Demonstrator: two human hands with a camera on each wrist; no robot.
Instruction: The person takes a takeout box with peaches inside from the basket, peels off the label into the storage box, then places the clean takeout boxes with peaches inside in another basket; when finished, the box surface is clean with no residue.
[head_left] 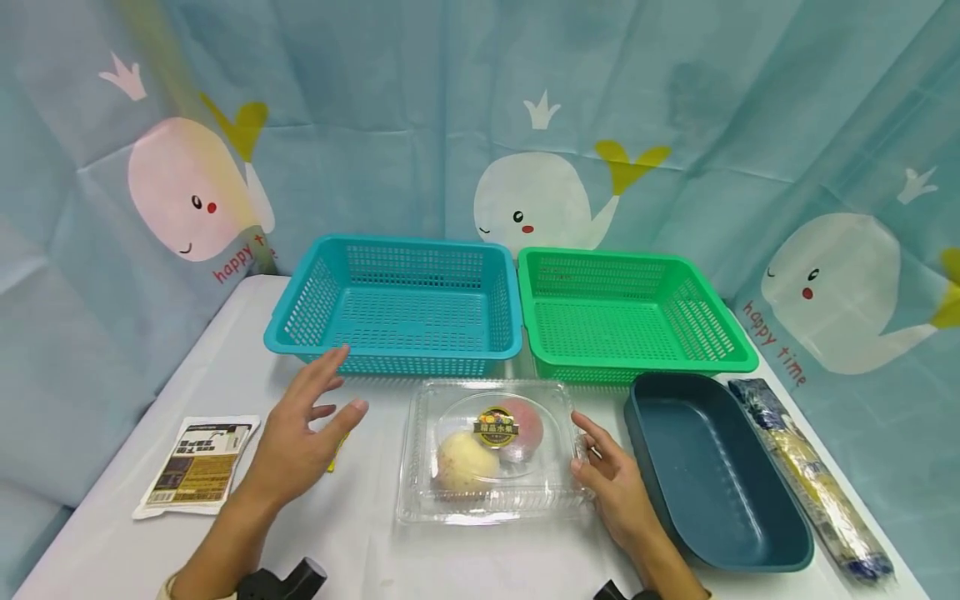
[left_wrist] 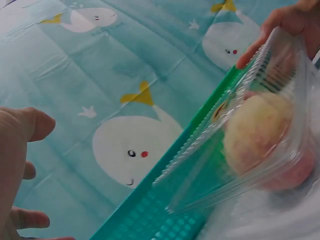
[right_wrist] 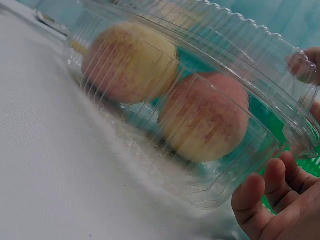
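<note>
Peaches [head_left: 467, 463] — yellow-pink, curtain [head_left: 405, 167] — whale-patterned blue

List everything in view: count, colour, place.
Clear box: one, transparent, table's middle
Peaches: two, yellow and pink, inside box
Sticker: one, black-gold, on box
Blue basket: one, blue, behind box
Green basket: one, green, right of blue basket
Tray: one, dark blue, right of box
Wrapped package: one, yellow-blue, beside tray
Packet: one, white and brown, far left
Small item: one, yellow, left of box, mostly hidden
Table: one, white, beneath
Backdrop: count unclear, pale blue, behind table
Wrist cameras: two, black, bottom edge
Left hand: one, bare, left of box
Right hand: one, bare, gripping box edge
</note>
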